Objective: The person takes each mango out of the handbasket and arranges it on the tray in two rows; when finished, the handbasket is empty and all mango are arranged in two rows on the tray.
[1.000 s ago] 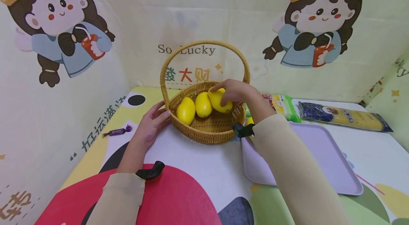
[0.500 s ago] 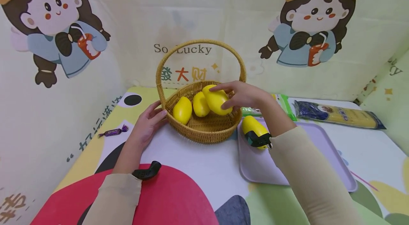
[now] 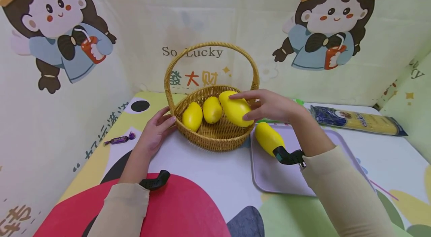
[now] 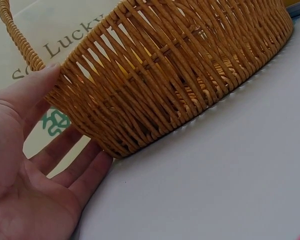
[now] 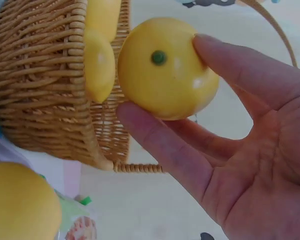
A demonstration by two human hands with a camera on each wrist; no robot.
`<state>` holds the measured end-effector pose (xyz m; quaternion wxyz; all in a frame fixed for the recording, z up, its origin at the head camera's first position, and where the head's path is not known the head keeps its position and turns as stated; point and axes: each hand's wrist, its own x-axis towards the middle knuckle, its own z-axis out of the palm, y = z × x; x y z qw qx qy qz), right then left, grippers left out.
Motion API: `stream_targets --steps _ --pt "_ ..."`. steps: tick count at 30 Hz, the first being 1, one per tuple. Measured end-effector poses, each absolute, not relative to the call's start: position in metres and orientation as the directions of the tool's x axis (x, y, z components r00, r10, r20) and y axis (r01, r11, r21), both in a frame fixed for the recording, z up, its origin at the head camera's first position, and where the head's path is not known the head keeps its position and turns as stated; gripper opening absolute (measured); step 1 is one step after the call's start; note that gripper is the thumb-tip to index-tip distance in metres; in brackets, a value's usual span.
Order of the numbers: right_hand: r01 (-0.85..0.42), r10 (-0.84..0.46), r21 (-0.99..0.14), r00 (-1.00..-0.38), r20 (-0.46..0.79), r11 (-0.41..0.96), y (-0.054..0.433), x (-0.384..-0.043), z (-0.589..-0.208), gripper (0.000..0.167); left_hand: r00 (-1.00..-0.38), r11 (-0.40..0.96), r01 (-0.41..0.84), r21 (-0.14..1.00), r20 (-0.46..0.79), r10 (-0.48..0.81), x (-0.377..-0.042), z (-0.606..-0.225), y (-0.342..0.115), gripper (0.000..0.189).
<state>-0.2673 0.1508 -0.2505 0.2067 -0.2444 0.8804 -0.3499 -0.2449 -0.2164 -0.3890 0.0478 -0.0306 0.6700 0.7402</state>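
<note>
A yellow mango (image 3: 235, 110) is pinched between the thumb and fingers of my right hand (image 3: 274, 106), raised at the right side of the wicker basket (image 3: 219, 143). Its green stem end faces the camera in the right wrist view, where the mango (image 5: 165, 70) is clear of the rim. Two more mangoes lie inside the basket, a left mango (image 3: 192, 116) and a middle mango (image 3: 212, 110). My left hand (image 3: 156, 132) rests against the basket's left side. In the left wrist view its thumb (image 4: 42, 82) touches the rim, and its fairly straight fingers lie along the outer wall.
A lilac tray (image 3: 286, 177) stands right of the basket, with another mango (image 3: 269, 139) on it. Behind lies a bag of pasta (image 3: 358, 120), and a green-edged packet (image 5: 80, 220) is mostly hidden. A purple-wrapped candy (image 3: 119, 139) lies at left. The tall basket handle (image 3: 212, 44) arches overhead.
My right hand, gripping the mango, has risen and moved to the right toward the basket's rim. The right forearm has uncovered the tray's mango. My left hand stays at the basket.
</note>
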Motion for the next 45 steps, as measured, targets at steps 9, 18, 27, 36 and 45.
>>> stream_targets --steps 9,18,27,36,45 --pt "-0.270 -0.580 -0.746 -0.793 -0.186 0.608 0.178 -0.252 -0.243 0.061 -0.994 -0.102 -0.111 0.989 -0.108 0.036 -0.245 -0.390 -0.215 0.069" --pt "-0.259 -0.595 -0.792 -0.788 -0.157 0.552 0.207 -0.244 -0.241 0.064 -0.994 -0.101 -0.106 0.989 -0.104 0.030 -0.243 -0.390 -0.216 0.069" --pt "-0.184 -0.534 -0.783 -0.819 -0.213 0.594 0.249 -0.236 -0.252 0.066 -0.995 -0.095 -0.100 0.990 -0.098 0.024 -0.243 -0.391 -0.217 0.068" --pt "-0.128 -0.441 -0.748 -0.866 -0.236 0.651 0.298 -0.231 -0.267 0.071 -0.995 -0.105 -0.102 0.989 -0.100 0.031 -0.244 -0.391 -0.213 0.068" --pt "-0.092 -0.389 -0.751 -0.893 -0.229 0.654 0.335 -0.224 -0.287 0.070 -0.994 -0.097 -0.110 0.989 -0.108 0.029 -0.244 -0.390 -0.216 0.069"
